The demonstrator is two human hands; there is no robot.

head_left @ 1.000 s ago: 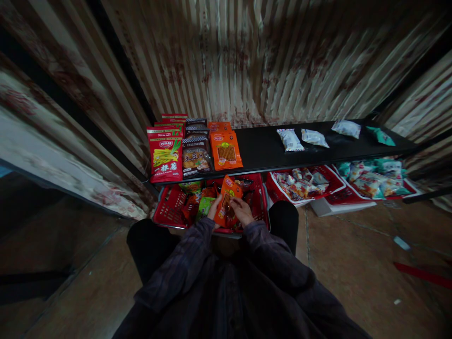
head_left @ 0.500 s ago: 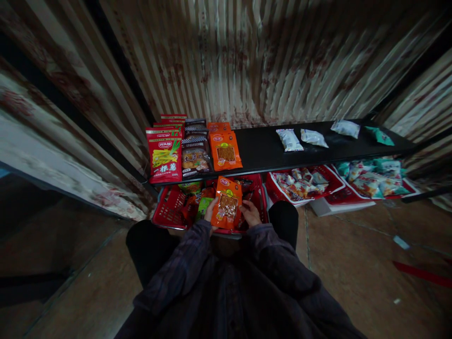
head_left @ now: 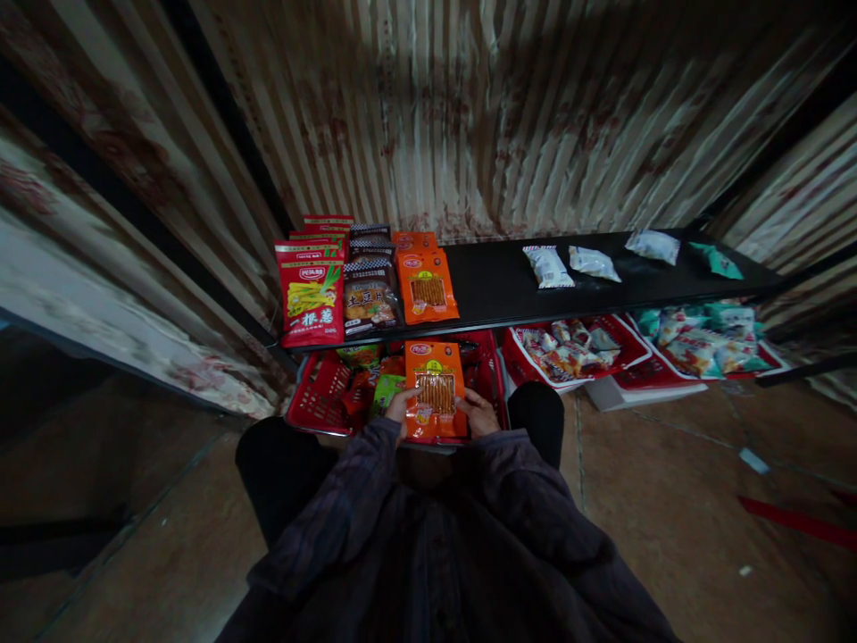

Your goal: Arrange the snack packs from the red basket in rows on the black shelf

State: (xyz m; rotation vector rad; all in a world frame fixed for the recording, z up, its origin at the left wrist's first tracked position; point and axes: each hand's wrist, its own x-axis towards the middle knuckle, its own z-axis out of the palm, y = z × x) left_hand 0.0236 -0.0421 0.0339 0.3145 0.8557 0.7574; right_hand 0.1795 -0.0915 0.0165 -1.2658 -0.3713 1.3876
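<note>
From the centre of the view, a striped curtain (head_left: 461,107) with reddish patterns hangs at twelve o'clock. Red packets (head_left: 312,299) stand at nine, with dark brown packets (head_left: 371,295) just beside them. Between two and three lie three white packets (head_left: 594,263) and one green packet (head_left: 718,261). At three, two red baskets (head_left: 660,371) hold small wrapped snacks (head_left: 572,348). Near four, a red strip (head_left: 796,521) and a pale scrap (head_left: 754,460) lie on the brown floor (head_left: 629,500).

Forearms (head_left: 338,496) (sleeved to the wrist) angle inward, left hand (head_left: 399,408) at eleven o'clock from the chest (head_left: 435,545), right hand (head_left: 480,414) at one, both gripping.
</note>
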